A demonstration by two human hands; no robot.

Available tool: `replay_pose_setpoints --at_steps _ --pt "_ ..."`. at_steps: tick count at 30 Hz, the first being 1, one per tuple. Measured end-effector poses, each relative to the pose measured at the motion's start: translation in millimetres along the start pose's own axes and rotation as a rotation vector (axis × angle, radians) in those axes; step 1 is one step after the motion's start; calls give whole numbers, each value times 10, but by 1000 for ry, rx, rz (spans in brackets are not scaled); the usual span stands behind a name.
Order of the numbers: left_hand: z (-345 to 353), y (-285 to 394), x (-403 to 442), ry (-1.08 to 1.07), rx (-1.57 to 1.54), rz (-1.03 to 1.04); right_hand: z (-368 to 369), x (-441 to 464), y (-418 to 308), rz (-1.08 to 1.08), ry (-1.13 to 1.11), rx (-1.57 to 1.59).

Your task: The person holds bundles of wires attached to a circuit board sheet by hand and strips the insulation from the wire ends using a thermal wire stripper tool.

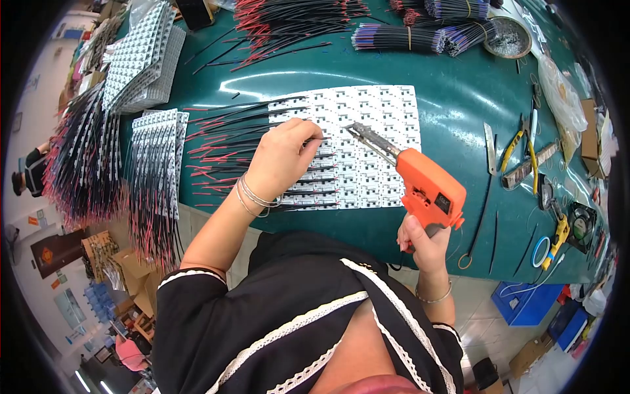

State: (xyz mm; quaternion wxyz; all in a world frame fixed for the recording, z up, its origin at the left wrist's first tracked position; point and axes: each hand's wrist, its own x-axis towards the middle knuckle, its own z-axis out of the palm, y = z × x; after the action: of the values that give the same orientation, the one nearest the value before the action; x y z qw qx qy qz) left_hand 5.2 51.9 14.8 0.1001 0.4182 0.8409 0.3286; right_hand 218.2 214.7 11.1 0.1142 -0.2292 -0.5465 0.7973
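My right hand is wrapped around the handle of an orange soldering gun, its metal tip pointing up and left over a white circuit board panel. Over the panel's left half, my left hand is closed in a pinch on a black wire; the fingers partly hide it. Several black wires with red ends lie in rows, reaching from the panel out to the left. The gun's tip is near the pinched wire, with a small gap between them.
Wired panels and a stack of white panels stand at left. Loose wires and tied wire bundles lie at the back, near a round dish. Yellow-handled pliers and a small fan sit at right.
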Motion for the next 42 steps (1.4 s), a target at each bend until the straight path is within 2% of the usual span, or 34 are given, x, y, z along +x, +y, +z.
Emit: replay_pose_setpoints --at_steps 2,6,13,16,19,42 --pt "27 9 -6 9 55 11 -98 -31 100 41 -64 41" --pt "68 -36 -27 33 134 68 22 -14 3 52 8 -24" --pt "100 -37 -8 55 189 121 14 -26 29 56 -7 -38" --pt "148 -50 -14 99 112 101 12 -32 17 81 -2 -42" --pt "138 -42 0 15 29 -5 2 -41 35 81 -2 -40" --pt "159 -53 79 -21 98 14 52 2 16 105 -46 -111"
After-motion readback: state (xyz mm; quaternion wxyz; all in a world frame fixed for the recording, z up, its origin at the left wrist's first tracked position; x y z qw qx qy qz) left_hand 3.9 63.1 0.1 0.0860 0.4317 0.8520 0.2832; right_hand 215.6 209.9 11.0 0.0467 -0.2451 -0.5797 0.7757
